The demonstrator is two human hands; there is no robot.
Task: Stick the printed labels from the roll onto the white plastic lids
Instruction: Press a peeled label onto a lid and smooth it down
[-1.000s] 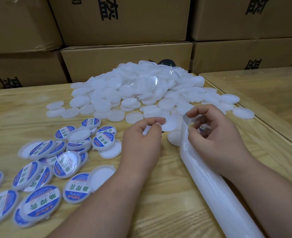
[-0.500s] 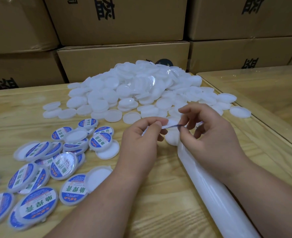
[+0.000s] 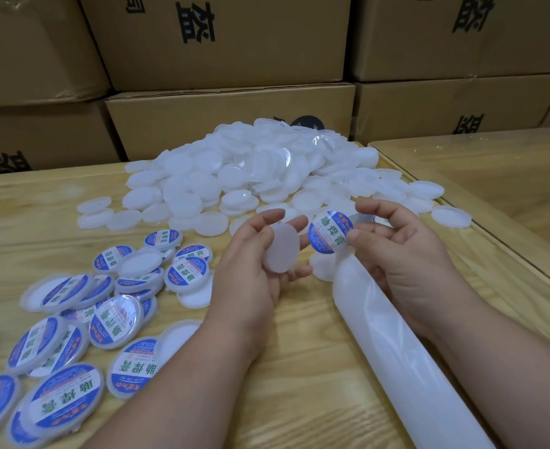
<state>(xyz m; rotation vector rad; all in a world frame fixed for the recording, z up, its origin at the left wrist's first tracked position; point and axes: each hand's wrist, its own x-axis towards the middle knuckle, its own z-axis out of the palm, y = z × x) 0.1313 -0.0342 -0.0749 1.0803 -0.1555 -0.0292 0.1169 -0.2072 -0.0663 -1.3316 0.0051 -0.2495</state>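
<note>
Label (image 3: 330,232), round, blue and white with green print, is pinched at its right edge between thumb and fingertips of the right hand (image 3: 406,254), held up in the air face toward the camera, just beside a plain lid (image 3: 281,248). That lid stands tilted on edge in the left hand (image 3: 260,264), whose thumb and curled fingers (image 3: 294,222) grip it round the rim. Label and lid look close but apart; whether they touch cannot be told.

Below the right hand, a long white strip of backing from the roll (image 3: 396,351) runs from near the hands toward the lower right, over the worktop (image 3: 299,384).

Behind the hands lies a large heap of unlabelled lids (image 3: 251,176), with a few loose ones scattered at its edges. On the left of the worktop lie labelled lids (image 3: 115,322), overlapping one another, some mixed with blank ones.

Stacked cardboard boxes (image 3: 228,124) with black print stand along the far edge. A second wooden table (image 3: 494,176) adjoins at the right.
</note>
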